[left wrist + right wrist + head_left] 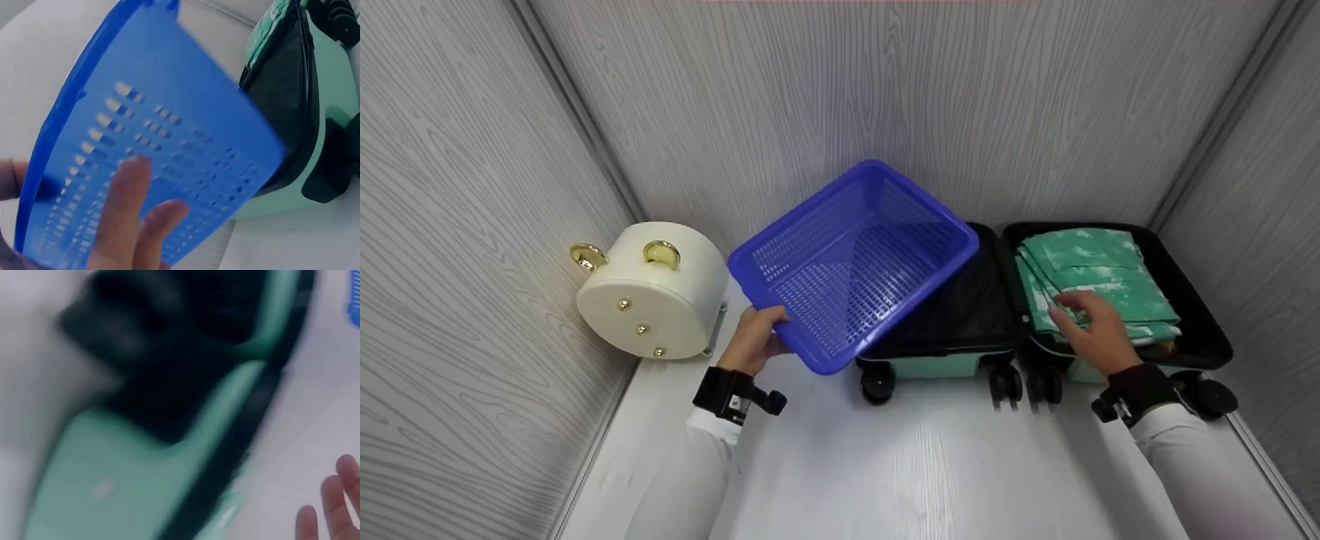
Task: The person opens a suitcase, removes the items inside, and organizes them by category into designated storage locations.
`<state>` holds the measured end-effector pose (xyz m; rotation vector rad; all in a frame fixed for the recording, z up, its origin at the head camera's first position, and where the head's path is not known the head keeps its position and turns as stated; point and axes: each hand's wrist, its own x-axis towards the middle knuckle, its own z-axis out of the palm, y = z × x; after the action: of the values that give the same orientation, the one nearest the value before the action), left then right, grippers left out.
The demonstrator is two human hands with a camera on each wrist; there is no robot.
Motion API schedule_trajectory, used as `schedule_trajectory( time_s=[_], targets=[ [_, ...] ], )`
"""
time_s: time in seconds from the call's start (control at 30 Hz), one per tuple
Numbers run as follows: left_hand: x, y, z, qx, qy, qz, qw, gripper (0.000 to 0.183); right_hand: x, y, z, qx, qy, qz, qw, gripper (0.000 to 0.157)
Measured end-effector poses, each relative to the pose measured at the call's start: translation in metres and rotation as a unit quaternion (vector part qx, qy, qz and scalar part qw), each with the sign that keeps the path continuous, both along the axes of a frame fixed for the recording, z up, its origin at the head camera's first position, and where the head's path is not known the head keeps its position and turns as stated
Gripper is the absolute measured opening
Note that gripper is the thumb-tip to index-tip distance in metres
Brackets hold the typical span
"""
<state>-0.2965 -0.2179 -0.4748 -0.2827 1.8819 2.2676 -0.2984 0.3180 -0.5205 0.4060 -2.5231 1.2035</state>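
Observation:
My left hand [755, 339] grips the near left rim of a blue plastic basket [847, 274], thumb on the inside and fingers against the perforated outer wall [152, 140]. Nothing lies inside the basket, which is tilted and overlaps the left half of an open suitcase [960, 315] in the head view. Over the suitcase's right half, my right hand [1099, 334] hovers with fingers loosely spread at the front of folded green-and-white patterned fabric [1102, 270]. The right wrist view shows its fingertips [337, 500] holding nothing, beside the suitcase's mint green shell [112, 478].
A cream rounded case [652, 292] with gold handles and knobs stands at the left against the wall. Black suitcase wheels [877, 382] stick out toward me over the white surface [885, 465]. Grey wood-grain walls [870, 97] enclose the back and both sides.

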Motion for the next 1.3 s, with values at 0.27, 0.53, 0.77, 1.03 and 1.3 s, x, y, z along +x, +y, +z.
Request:
schedule_trajectory(
  time_s=[0.27,0.53,0.77,1.03,1.3],
  targets=[
    [0.024,0.014,0.005,-0.087,0.011,-0.169,0.9818,0.061,0.002,-0.019,0.037,-0.187,-0.128,0.159,0.961,0.051],
    [0.042,0.02,-0.004,-0.131,0.025,-0.303,0.9436,0.063,0.012,-0.01,0.032,-0.15,-0.294,0.242,0.913,0.066],
    [0.053,0.016,-0.022,-0.147,0.011,-0.322,0.9351,0.056,0.03,-0.014,0.022,-0.092,-0.322,0.242,0.911,0.06],
    [0.054,0.021,-0.048,-0.177,-0.021,-0.3,0.937,0.061,0.046,-0.015,-0.003,-0.109,-0.371,0.253,0.887,0.057],
    [0.05,0.027,-0.078,-0.208,-0.05,-0.283,0.935,0.058,0.05,-0.018,-0.041,-0.121,-0.411,0.237,0.872,0.05]
  ],
)
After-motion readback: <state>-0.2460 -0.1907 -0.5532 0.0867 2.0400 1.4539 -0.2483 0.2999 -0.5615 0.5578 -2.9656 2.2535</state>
